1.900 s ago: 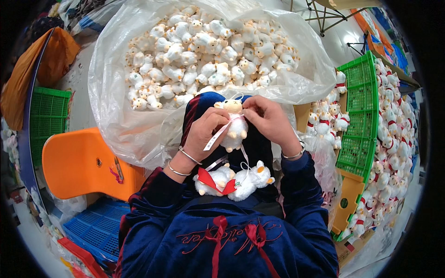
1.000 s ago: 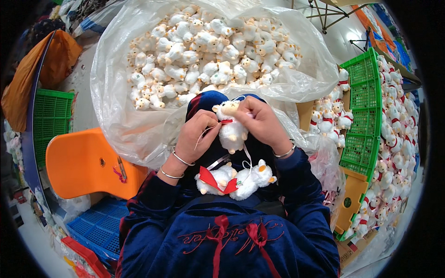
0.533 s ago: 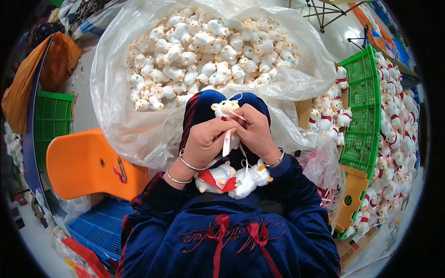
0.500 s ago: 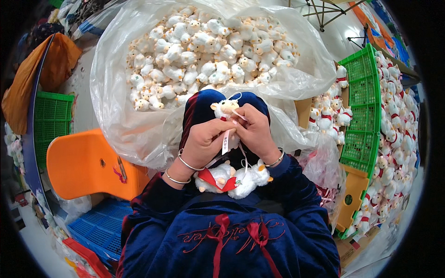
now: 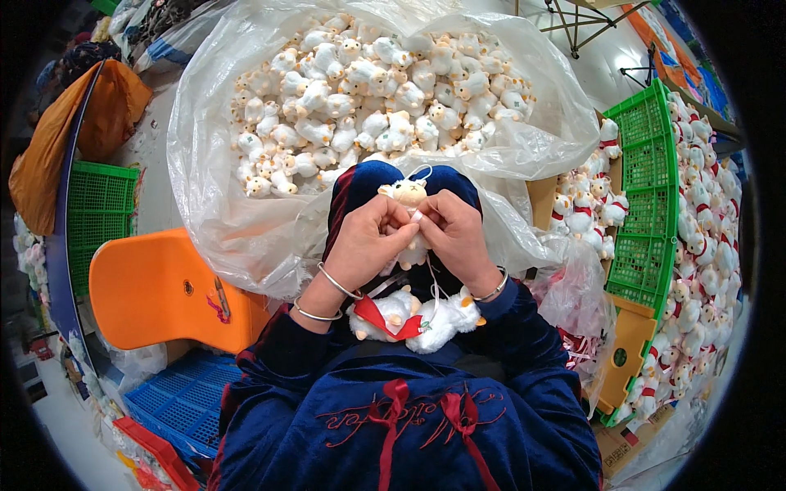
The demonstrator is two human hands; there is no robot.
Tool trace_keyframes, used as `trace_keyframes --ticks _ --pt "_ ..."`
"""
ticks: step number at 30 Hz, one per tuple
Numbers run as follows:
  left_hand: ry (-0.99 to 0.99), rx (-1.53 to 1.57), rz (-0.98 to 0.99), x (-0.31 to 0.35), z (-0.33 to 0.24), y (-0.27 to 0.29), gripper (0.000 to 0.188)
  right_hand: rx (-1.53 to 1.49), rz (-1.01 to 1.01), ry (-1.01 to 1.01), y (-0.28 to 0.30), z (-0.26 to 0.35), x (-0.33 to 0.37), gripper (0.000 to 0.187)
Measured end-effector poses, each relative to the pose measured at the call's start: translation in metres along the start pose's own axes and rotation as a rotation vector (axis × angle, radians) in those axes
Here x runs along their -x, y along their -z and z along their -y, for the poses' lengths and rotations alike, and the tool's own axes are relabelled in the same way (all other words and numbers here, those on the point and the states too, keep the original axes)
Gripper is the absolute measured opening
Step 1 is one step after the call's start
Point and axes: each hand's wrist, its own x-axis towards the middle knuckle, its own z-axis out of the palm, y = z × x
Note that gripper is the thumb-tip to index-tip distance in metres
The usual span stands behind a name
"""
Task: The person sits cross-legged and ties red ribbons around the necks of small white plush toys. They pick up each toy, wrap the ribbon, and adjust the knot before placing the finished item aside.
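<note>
A small white plush sheep [image 5: 405, 193] with orange ears is upright between my knees, a white cord loop above its head. At its neck, my left hand [image 5: 374, 237] and my right hand [image 5: 452, 236] meet with closed fingertips. A bit of white ribbon [image 5: 417, 216] shows between them; the rest of the strip is hidden by my fingers. On my lap lie two more plush sheep: one [image 5: 377, 326] with a red ribbon [image 5: 401, 326] across it, the other [image 5: 449, 326] to its right. A thin white cord [image 5: 435, 286] hangs down to them.
Ahead, a large clear plastic bag [image 5: 205, 188] holds a heap of plush sheep [image 5: 368, 82]. An orange chair [image 5: 155, 286] at left carries small snips [image 5: 222, 299]. Right, sheep with red neck ribbons [image 5: 692, 270] lie beyond a green crate [image 5: 643, 196]; a blue crate [image 5: 176, 401] stands lower left.
The white ribbon that hung below my fingers is now mostly hidden at the sheep's neck. My left hand has turned and moved up and right, close against my right fingertips.
</note>
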Motion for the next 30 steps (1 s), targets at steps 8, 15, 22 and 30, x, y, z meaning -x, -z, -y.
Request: trace_keyframes --ticks 8,15,22,30 --pt "-0.099 -0.194 -0.066 0.002 -0.010 -0.002 0.023 0.023 -0.018 0.008 -0.001 0.000 -0.002 0.011" --pt "-0.320 -0.464 -0.090 -0.004 -0.011 0.008 0.010 0.031 -0.015 0.019 0.002 0.000 -0.002 0.011" --pt "-0.303 -0.268 0.008 -0.008 -0.003 0.002 0.014 -0.091 0.061 -0.105 0.011 -0.005 -0.006 0.011" --pt "-0.236 -0.258 -0.081 -0.008 -0.005 -0.006 0.014 -0.176 0.146 -0.188 0.022 -0.008 -0.013 0.012"
